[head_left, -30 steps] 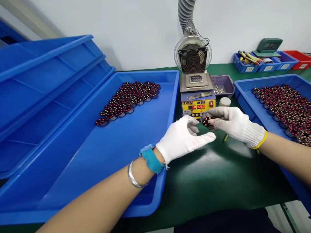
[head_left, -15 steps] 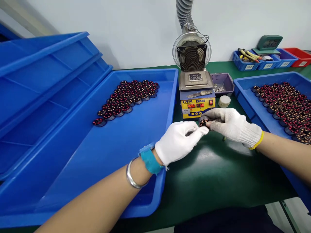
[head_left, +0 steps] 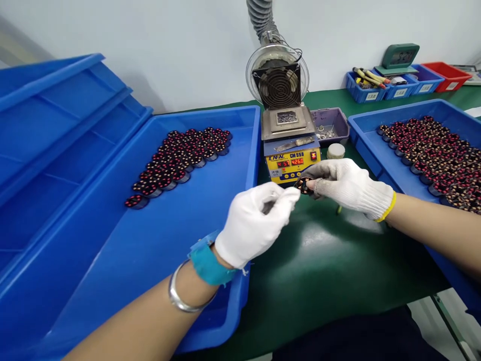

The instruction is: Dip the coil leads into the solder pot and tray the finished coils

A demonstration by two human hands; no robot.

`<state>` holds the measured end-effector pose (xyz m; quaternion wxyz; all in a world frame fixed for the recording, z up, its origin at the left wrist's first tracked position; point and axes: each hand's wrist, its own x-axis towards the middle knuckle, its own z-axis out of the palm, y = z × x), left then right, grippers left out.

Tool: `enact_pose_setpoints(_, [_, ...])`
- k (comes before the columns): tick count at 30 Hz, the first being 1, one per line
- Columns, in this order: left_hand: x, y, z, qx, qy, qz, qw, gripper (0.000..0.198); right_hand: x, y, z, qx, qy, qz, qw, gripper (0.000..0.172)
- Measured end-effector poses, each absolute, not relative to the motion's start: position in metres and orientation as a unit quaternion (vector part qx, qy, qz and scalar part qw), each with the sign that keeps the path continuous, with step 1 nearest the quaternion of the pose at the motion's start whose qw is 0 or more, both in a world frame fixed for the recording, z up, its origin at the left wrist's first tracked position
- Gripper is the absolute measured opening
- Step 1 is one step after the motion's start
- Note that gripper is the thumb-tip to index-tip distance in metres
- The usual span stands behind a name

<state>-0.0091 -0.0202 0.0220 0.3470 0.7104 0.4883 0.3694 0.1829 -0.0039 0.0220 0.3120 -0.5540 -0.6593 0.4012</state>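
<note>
In my right hand, gloved in white knit with a yellow cuff, is a small round black part with copper-coloured ends on its face. Thumb and fingers grip its right side. My left hand, in a white glove above a teal wristband, is closed in a pinch at the part's left edge. What its fingertips hold is too small to make out. Just behind both hands stands a yellow-and-blue solder pot with lit red digits. A knife-like scraper lies on its ledge.
Similar round parts sit grouped in the left blue tray and fill much of the right blue tray. Stacked blue bins rise at far left. Beside the solder pot are a purple bin and a small white-lidded jar.
The camera view has shifted a little to the right. The round part has turned in my right hand, showing more of its face, and my left fingertips have moved to its left edge.
</note>
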Motion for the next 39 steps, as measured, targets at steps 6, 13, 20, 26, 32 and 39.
enact_pose_setpoints(6, [-0.005, -0.016, 0.016, 0.676, 0.504, 0.332, 0.423, 0.029, 0.183, 0.0, 0.014, -0.538, -0.622, 0.46, 0.333, 0.024])
enact_pose_setpoints(13, [-0.002, -0.017, 0.023, 0.564, 0.509, 0.456, 0.464, 0.02, 0.177, 0.003, 0.021, -0.542, -0.503, 0.549, 0.39, 0.011])
enact_pose_setpoints(20, [0.0, -0.016, 0.021, 0.506, 0.441, 0.281, 0.685, 0.03, 0.172, -0.003, 0.029, -0.517, -0.483, 0.585, 0.396, 0.01])
enact_pose_setpoints(26, [-0.012, -0.015, 0.032, 0.565, 0.412, 0.269, 0.662, 0.015, 0.175, 0.0, 0.027, -0.528, -0.504, 0.546, 0.412, 0.016])
enact_pose_setpoints(32, [0.003, -0.02, 0.025, 0.603, 0.503, 0.257, 0.564, 0.03, 0.171, -0.006, 0.027, -0.52, -0.561, 0.511, 0.393, 0.02])
enact_pose_setpoints(39, [-0.002, -0.022, 0.022, 0.576, 0.506, 0.443, 0.465, 0.02, 0.176, -0.004, 0.013, -0.53, -0.611, 0.43, 0.402, 0.024])
